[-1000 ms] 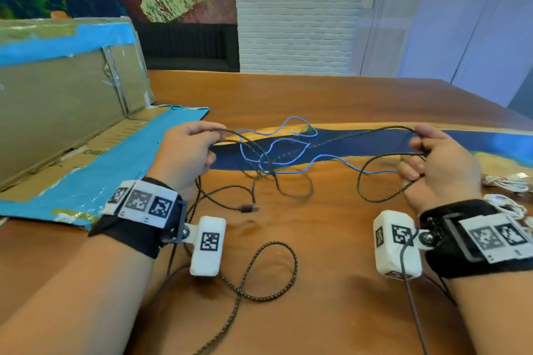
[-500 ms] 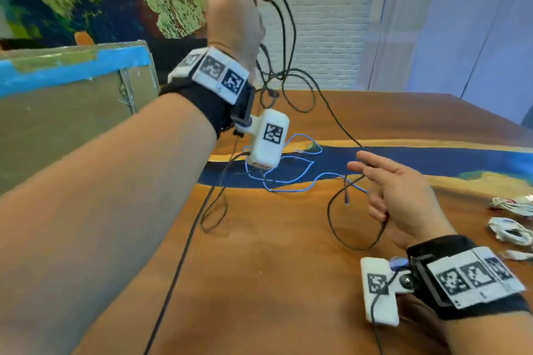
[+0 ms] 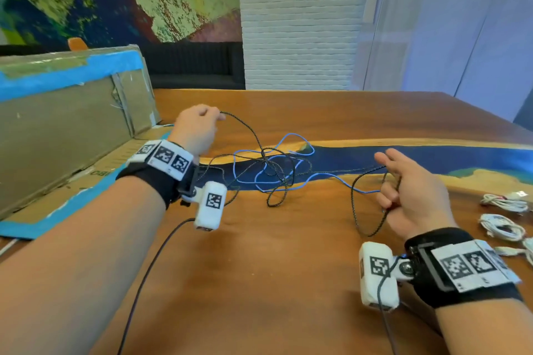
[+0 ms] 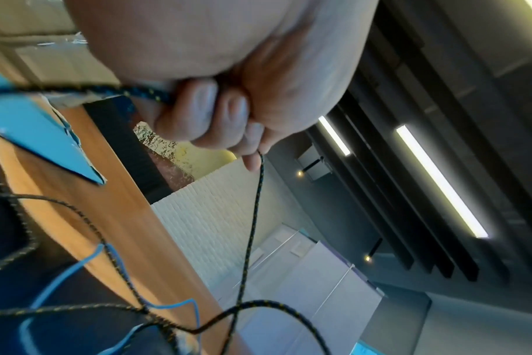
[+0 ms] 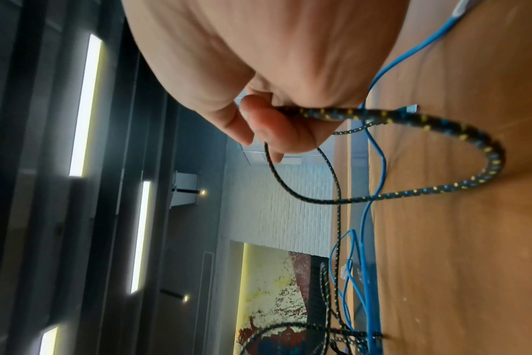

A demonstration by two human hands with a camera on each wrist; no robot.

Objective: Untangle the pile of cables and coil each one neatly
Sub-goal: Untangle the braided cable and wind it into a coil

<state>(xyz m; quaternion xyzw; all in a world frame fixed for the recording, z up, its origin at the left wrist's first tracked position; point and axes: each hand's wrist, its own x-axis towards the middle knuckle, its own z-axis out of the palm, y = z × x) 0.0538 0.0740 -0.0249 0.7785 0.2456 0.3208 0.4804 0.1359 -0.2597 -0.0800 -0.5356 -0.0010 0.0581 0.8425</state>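
A black braided cable [image 3: 354, 204] and a thin blue cable [image 3: 291, 150] lie tangled together mid-table. My left hand [image 3: 213, 117] hovers at the far left of the tangle and grips one stretch of the black braided cable [image 4: 252, 216] in curled fingers [image 4: 204, 115]. On the right, my right hand [image 3: 389, 181] holds a loop of the same black braided cable [image 5: 483, 149], its lower fingers curled round it and the index finger stretched out. The blue cable [image 5: 377, 149] runs under that hand.
An open cardboard box [image 3: 66, 124] edged with blue tape stands at the left. Coiled white cables [image 3: 503, 228] lie at the table's right edge. The wooden table [image 3: 288, 282] has a dark blue band across it. Thin black wrist-camera leads trail toward me.
My left hand has come down from high in the air to just above the table, lowering the black cable onto the tangle. My right hand, open before, now grips a loop.
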